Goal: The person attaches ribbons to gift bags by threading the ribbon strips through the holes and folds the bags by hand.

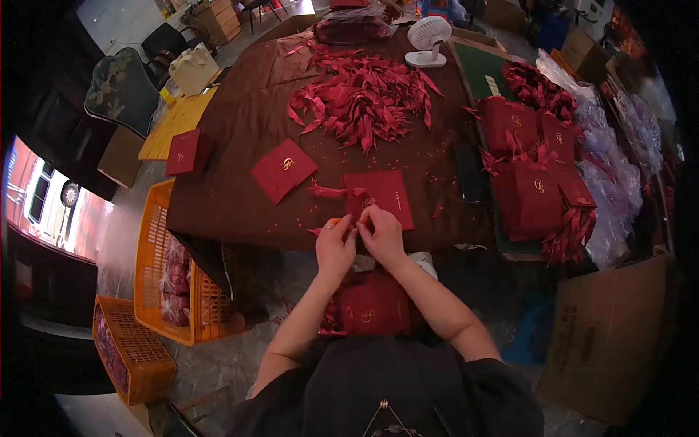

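A dark red pouch [397, 191] with gold print lies flat near the front edge of the cloth-covered table. Over its lower left part, my left hand [336, 246] and my right hand [381, 237] meet, fingertips pinched close together. A red ribbon [329, 191] stretches across the pouch's left side, and a ribbon end [313, 231] pokes out beside my left hand. Something small and orange [334, 221] shows at my left fingers; I cannot tell what it is. Whatever is between my right fingertips is hidden. Another red pouch [285, 170] lies to the left.
Loose red ribbons [364, 95] heap on the brown cloth [244, 109], behind them a white fan [428, 40]. Stacked red pouches [535, 200] stand at right. A further red pouch [375, 304] rests near my lap. Orange crates [151, 247] stand left, a cardboard box [604, 335] lower right.
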### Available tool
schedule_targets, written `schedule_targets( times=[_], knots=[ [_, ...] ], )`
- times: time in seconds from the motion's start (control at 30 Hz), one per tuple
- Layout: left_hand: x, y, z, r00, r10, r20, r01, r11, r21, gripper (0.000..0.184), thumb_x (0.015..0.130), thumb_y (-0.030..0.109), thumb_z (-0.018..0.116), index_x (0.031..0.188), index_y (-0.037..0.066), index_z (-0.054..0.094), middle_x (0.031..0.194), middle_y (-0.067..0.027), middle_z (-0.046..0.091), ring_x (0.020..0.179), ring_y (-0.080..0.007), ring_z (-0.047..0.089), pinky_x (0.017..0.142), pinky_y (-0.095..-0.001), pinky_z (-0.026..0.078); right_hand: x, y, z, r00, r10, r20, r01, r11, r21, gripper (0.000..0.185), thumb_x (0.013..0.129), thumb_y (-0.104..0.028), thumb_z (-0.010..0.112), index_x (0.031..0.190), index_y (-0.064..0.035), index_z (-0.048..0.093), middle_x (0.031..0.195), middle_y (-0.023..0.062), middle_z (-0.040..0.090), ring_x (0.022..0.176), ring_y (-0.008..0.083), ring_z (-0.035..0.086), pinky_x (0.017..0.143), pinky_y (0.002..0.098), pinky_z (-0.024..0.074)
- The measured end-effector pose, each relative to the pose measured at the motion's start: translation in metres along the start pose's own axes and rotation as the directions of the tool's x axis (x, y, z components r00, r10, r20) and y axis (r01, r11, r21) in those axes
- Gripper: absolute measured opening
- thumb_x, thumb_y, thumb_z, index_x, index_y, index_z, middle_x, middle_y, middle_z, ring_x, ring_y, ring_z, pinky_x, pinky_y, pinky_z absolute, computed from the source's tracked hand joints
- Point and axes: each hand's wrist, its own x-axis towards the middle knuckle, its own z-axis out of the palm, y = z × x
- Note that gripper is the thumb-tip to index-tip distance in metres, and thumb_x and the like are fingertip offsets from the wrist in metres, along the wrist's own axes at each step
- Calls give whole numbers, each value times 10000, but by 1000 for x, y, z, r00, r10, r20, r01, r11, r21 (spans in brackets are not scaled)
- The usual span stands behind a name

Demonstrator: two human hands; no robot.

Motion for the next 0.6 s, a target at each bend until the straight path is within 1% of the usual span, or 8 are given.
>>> schedule_targets(
  times=[0.07,0.13,0.2,0.27,0.33,0.43,0.5,0.6],
  knots=[
    [7,-7,-8,998,40,52,-41,999,26,282,880,100,660,1154,44,700,1009,-168,661,930,-328,665,792,-393,525,6,3,-10,996,-81,48,83,996,-36,159,788,-46,713,869,-69,578,799,96,613,807,320,626,740,431,476],
    [18,-16,-21,959,8,283,33,990,-139,306,885,112,656,1184,66,695,1023,-165,635,929,-340,649,802,-404,523,14,1,-22,977,-191,90,197,978,-66,150,774,-49,733,883,-91,638,820,73,627,878,288,616,805,431,467],
    [25,-17,-23,956,-3,294,10,1000,-21,291,865,133,678,1152,101,720,1026,-145,607,948,-337,630,825,-416,523,14,0,-19,986,-131,99,140,986,-89,156,769,-62,744,883,-90,642,820,64,632,898,282,614,821,437,462],
    [36,-12,-18,975,59,214,-123,946,299,266,846,118,706,1106,67,731,1053,-152,612,1003,-353,617,855,-428,523,13,5,-14,992,-71,105,83,990,-110,163,763,-74,755,882,-90,647,820,55,638,918,275,612,838,442,456],
    [49,-18,-16,960,7,279,-79,966,248,241,824,132,723,1060,93,747,1096,-138,603,1028,-346,608,851,-444,522,15,14,-11,982,78,172,-78,997,-4,260,745,-80,773,970,-86,643,936,68,642,1012,284,586,899,449,445],
    [51,-18,-17,957,79,278,-156,952,265,176,793,155,730,959,100,749,1014,-120,597,1023,-333,591,833,-437,531,20,9,-22,991,-135,-10,135,990,-44,404,692,-42,797,1054,-73,621,1052,100,620,1062,308,563,930,422,468],
    [47,-15,-20,968,175,182,-234,891,389,106,787,143,726,878,89,728,1015,-123,598,1017,-340,590,811,-450,534,17,12,-24,992,-126,-2,126,986,-107,489,683,-40,802,1123,-71,593,1164,114,578,1148,326,511,936,412,470],
    [48,-38,-54,990,113,-85,-53,852,521,58,800,145,720,827,99,699,991,-109,591,986,-335,586,769,-458,530,15,8,-24,996,-10,-85,2,996,-92,469,685,-46,801,1107,-65,599,1173,115,571,1149,335,505,982,422,449]
  ],
)
